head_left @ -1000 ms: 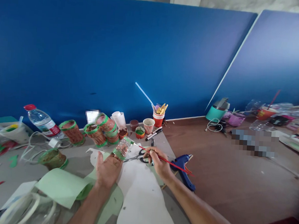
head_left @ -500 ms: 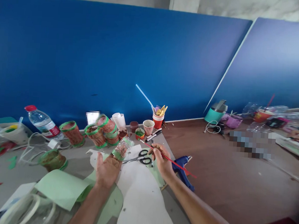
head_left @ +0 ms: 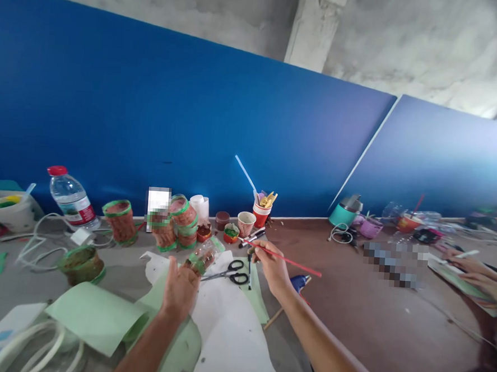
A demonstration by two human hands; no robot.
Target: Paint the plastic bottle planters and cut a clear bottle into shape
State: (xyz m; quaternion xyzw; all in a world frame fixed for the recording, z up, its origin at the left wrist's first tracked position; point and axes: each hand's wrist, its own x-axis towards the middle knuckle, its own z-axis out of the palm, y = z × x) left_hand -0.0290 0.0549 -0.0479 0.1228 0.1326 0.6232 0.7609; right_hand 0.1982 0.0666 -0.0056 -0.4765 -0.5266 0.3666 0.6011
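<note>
My left hand (head_left: 181, 287) holds a clear plastic bottle piece (head_left: 204, 256) with green paint at its edge; the fingers are partly hidden behind or inside it. Pinched in my right hand (head_left: 271, 266) is a thin red paintbrush (head_left: 296, 262). Its tip reaches over a small orange cup of green paint (head_left: 231, 233); whether it touches the paint I cannot tell. Below and between the hands, black-handled scissors (head_left: 237, 272) lie on white paper (head_left: 234, 325). Beside them lies a dark pen (head_left: 250, 273), close to my right hand.
Brown-painted cylinders with green rims (head_left: 120, 221) stand at the left back, near a water bottle (head_left: 71, 200). A paper cup (head_left: 245, 223) and a cup of plastic cutlery (head_left: 262, 214) stand behind the paints. A blue glue gun (head_left: 299, 282) lies right. Another person's hands (head_left: 474, 270) work far right.
The view has tilted and shifted. My right hand has carried the brush tip from just in front of the paint cups to the green paint cup. My left hand still holds the bottle piece.
</note>
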